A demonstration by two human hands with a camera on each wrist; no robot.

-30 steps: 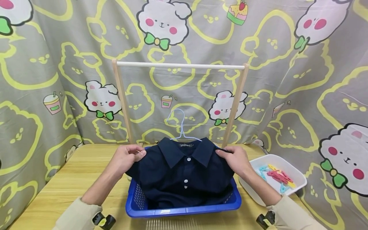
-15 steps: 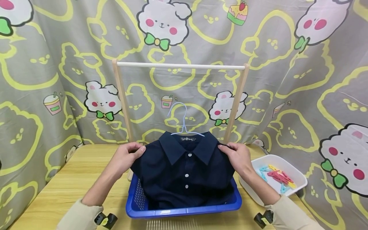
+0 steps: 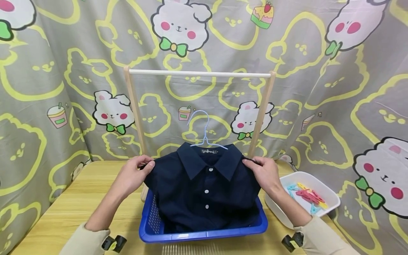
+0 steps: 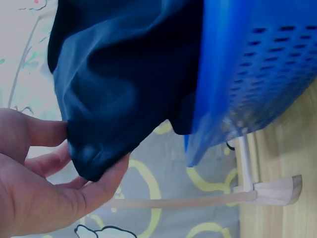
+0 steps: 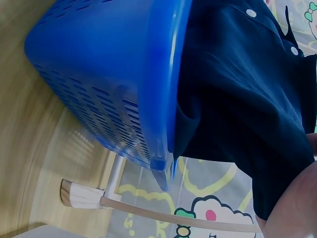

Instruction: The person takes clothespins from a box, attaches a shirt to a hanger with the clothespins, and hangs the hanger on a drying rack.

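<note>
A dark navy collared shirt (image 3: 181,187) with white buttons stands partly raised out of a blue plastic basket (image 3: 204,235), its lower part bunched inside. A pale blue wire hanger (image 3: 205,138) sits in the collar, hook upward. My left hand (image 3: 135,173) pinches the shirt at the left shoulder, near the sleeve; in the left wrist view the sleeve (image 4: 109,104) lies between thumb and fingers. On the other shoulder, my right hand (image 3: 265,175) pinches the cloth with thumb on top. The right wrist view shows only part of that hand (image 5: 297,203), at the sleeve.
Behind the basket stands a wooden rack with a white crossbar (image 3: 199,73). A white tub (image 3: 333,200) holding several coloured clothespins (image 3: 307,194) is at the right on the wooden table (image 3: 73,202). A patterned curtain (image 3: 191,39) surrounds the table.
The shirt and hanger have risen a little, the hook now higher in front of the rack. My left hand has shifted slightly left, out along the shoulder; the right hand has risen slightly.
</note>
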